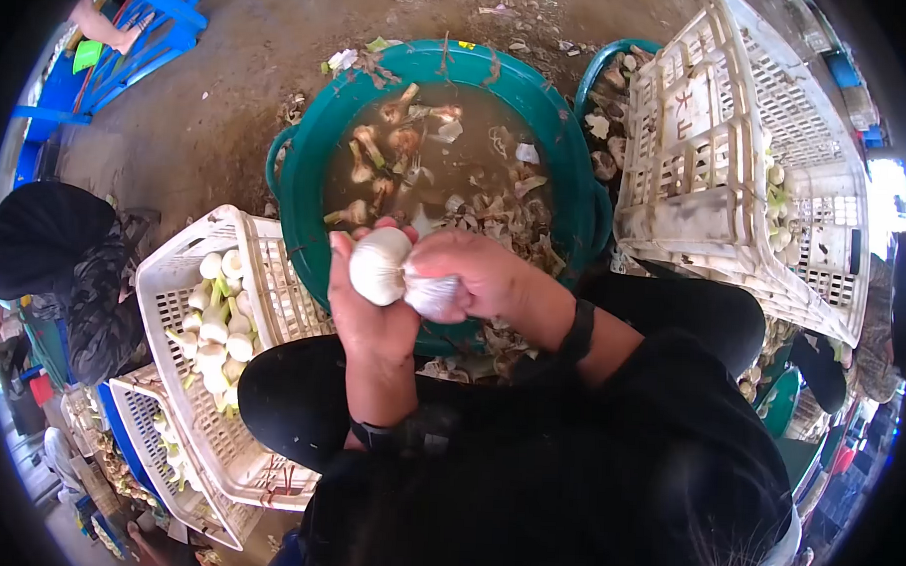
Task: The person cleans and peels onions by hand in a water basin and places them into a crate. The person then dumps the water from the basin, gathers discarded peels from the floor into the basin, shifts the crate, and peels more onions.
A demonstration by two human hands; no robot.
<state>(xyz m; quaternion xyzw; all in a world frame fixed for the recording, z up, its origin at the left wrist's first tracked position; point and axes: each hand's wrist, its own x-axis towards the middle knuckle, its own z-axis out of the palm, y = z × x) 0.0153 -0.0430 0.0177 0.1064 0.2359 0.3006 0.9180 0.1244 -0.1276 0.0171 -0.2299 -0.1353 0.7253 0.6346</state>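
A white garlic bulb (379,267) rests in my left hand (369,325), whose fingers curl round it from behind. My right hand (485,269) is closed beside the bulb, gripping a purplish-white piece of garlic skin (435,296) at the bulb's edge. Both hands are over the near side of a green tub (306,213). Murky water in the tub holds several unpeeled garlic bulbs (403,140) with stems, at its left, and loose skins (490,212) at its right.
To the left, a white plastic crate (264,251) contains pale peeled garlic bulbs (211,354); another crate (163,453) sits below it. Tall white crates (682,141) stand at right, near a second green tub (590,83). A person in a dark head covering (45,239) is at far left.
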